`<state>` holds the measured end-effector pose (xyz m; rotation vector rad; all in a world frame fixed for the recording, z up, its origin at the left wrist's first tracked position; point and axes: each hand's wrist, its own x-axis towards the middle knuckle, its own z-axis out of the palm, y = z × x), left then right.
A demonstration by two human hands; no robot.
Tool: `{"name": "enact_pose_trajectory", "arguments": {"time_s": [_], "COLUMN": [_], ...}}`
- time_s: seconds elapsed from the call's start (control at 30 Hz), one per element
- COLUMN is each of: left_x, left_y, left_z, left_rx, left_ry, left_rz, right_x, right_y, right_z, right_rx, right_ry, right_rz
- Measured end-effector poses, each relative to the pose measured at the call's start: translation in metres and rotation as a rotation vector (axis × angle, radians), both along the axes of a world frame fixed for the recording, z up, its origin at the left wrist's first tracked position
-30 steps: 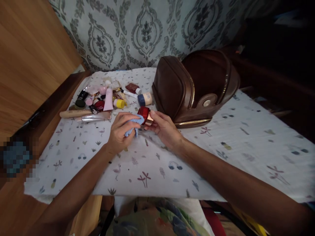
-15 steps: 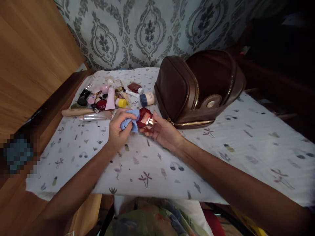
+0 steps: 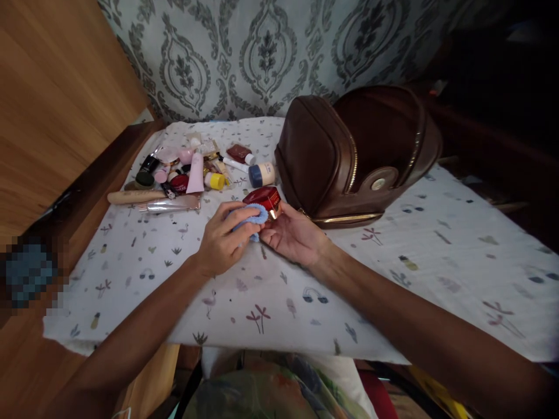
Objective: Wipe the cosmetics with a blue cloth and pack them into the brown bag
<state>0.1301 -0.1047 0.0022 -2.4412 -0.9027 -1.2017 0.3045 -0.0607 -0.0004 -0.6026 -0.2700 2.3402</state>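
My right hand [image 3: 292,235] holds a small red jar with a gold base [image 3: 264,198] just above the printed tablecloth [image 3: 271,291]. My left hand [image 3: 225,240] is closed on a light blue cloth [image 3: 252,216] and presses it against the near side of the jar. Both hands meet in the middle of the table, just left of a brown leather bag [image 3: 353,154] that stands with its zip open.
A heap of cosmetics [image 3: 187,174] lies at the back left: tubes, small pots, a blue-capped bottle [image 3: 261,173], a wooden-handled brush [image 3: 131,196] and a silvery tube [image 3: 173,203]. A wooden panel [image 3: 56,105] rises on the left. Patterned wallpaper is behind.
The jar has been turned in my right hand so its red lid faces up. The blue cloth moved from the jar's left side to its near side.
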Motion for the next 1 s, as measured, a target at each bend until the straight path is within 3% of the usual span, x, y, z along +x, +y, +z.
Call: {"name": "enact_pose_trajectory", "arguments": {"time_s": [0.5, 0.73, 0.9, 1.0], "left_x": [-0.0014, -0.0051, -0.0066, -0.0077], "left_y": [0.0001, 0.0035, 0.0048, 0.0068], "left_z": [0.0012, -0.0004, -0.0018, -0.0032], "left_rx": [-0.177, -0.294, -0.33, -0.339], "left_ry": [-0.211, -0.369, -0.452, -0.471], "left_rz": [0.067, 0.088, 0.105, 0.132], "right_x": [0.003, 0.002, -0.0002, -0.0011], "right_y": [0.0008, -0.0016, -0.0013, -0.0021], "right_z": [-0.0004, -0.0027, -0.0022, -0.0026], "right_rx": [0.009, 0.153, 0.213, 0.354], "right_ry": [0.027, -0.071, -0.177, -0.242], "right_rz": [0.1, 0.224, 0.066, -0.025]}}
